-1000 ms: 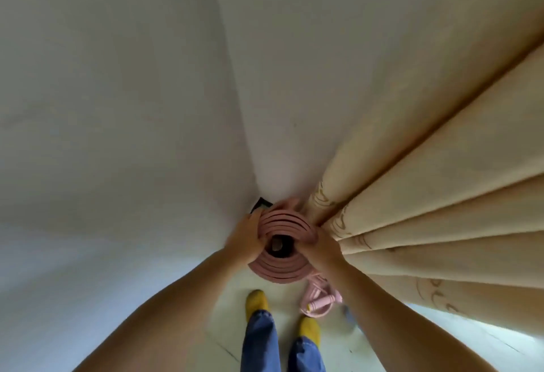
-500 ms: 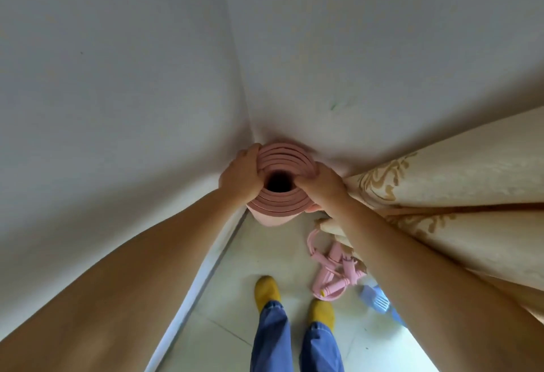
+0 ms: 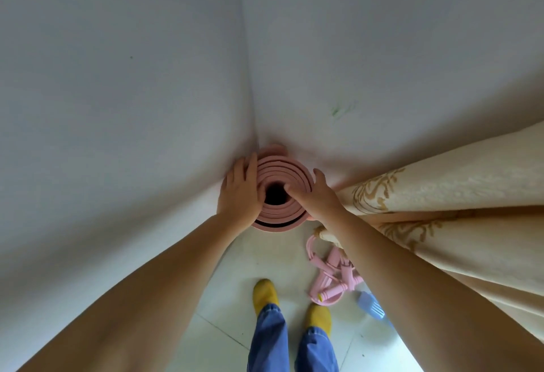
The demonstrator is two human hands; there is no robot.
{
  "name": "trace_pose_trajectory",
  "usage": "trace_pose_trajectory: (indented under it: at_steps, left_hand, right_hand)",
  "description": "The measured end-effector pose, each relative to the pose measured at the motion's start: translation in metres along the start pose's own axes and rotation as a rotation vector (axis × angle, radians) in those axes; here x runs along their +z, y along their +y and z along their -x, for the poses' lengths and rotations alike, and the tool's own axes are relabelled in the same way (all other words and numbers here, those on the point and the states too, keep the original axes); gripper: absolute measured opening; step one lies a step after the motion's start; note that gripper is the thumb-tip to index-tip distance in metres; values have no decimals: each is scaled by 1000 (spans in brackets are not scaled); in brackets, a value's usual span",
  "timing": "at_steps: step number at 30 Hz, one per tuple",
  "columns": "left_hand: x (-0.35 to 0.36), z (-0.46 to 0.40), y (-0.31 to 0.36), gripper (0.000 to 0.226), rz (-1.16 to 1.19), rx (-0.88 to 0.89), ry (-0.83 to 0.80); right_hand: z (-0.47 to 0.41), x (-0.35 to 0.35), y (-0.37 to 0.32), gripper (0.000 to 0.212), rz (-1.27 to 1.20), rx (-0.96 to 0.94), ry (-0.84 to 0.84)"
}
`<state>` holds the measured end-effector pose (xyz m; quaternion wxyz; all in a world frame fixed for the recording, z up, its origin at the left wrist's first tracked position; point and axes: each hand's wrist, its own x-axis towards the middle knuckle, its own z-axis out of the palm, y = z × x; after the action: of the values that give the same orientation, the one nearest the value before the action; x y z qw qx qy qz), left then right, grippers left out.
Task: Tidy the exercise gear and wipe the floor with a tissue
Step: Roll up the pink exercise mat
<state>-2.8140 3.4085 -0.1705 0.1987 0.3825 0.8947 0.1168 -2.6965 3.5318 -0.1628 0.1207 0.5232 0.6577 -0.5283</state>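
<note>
A rolled pink exercise mat stands on end in the corner where two white walls meet, its spiral top and dark hollow facing me. My left hand lies against its left side with fingers fairly straight. My right hand holds the top rim on the right, thumb hooked into the hollow and fingers curled over the outer edge. A pink jump rope lies in a heap on the floor to the right of my feet. No tissue shows.
A cream curtain with gold pattern hangs at the right, touching the floor near the rope. A blue brush-like object lies beside the rope. My yellow-socked feet stand on pale floor tiles.
The mat has been moved away from the curtain and set upright into the wall corner. The view has tilted so more floor and the rope show. My left fingers have straightened.
</note>
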Motion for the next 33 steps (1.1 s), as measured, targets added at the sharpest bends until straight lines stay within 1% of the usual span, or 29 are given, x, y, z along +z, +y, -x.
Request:
trace_pose_trajectory:
  at_steps: [2, 4, 7, 11, 13, 15, 18, 21, 23, 24, 25, 27, 29, 30, 31, 33]
  left_hand:
    - [-2, 11, -1, 65, -24, 13, -25]
    - [-2, 21, 0, 68, -49, -9, -77]
    - [-4, 33, 4, 69, -64, -39, -97]
    - [-22, 44, 12, 65, -58, -4, -80]
    - [-35, 52, 18, 62, -52, 7, -65]
    - [-52, 60, 26, 62, -43, 17, -45]
    - [-81, 75, 45, 62, -66, 33, -11]
    - [-111, 96, 60, 59, -88, 37, 37]
    - [-127, 100, 67, 58, -82, 29, 41]
    - [-146, 113, 78, 58, -101, 13, 139]
    - [-171, 126, 89, 58, -127, 0, 195]
    - [-186, 121, 90, 58, -91, -14, 203]
    - [-201, 143, 98, 58, -104, -70, 278]
    - [-210, 158, 105, 58, -105, -97, 329]
    - [-218, 173, 113, 58, -100, -126, 379]
    - [-219, 207, 121, 57, -97, -202, 463]
  right_hand:
    - [7, 3, 3, 93, -29, -6, 16]
    - [16, 5, 6, 92, -52, 11, 11]
    - [25, 9, 12, 85, 43, -34, 47]
    - [41, 0, 7, 63, 242, -221, 120]
    - [56, -8, -1, 52, 361, -316, 130]
    - [75, -18, -11, 47, 493, -427, 141]
    - [107, -33, -25, 48, 732, -636, 214]
    - [142, -50, -33, 54, 1007, -767, 227]
    - [156, -60, -44, 55, 1041, -871, 272]
    - [173, -77, -56, 55, 1072, -921, 327]
    - [189, -92, -69, 56, 1117, -970, 375]
    - [189, -97, -84, 65, 1096, -921, 340]
    - [210, -107, -87, 80, 1124, -946, 348]
    - [219, -112, -86, 82, 1126, -975, 345]
    - [229, -115, -88, 78, 1114, -1024, 345]
    - [250, -115, -83, 58, 1118, -1112, 328]
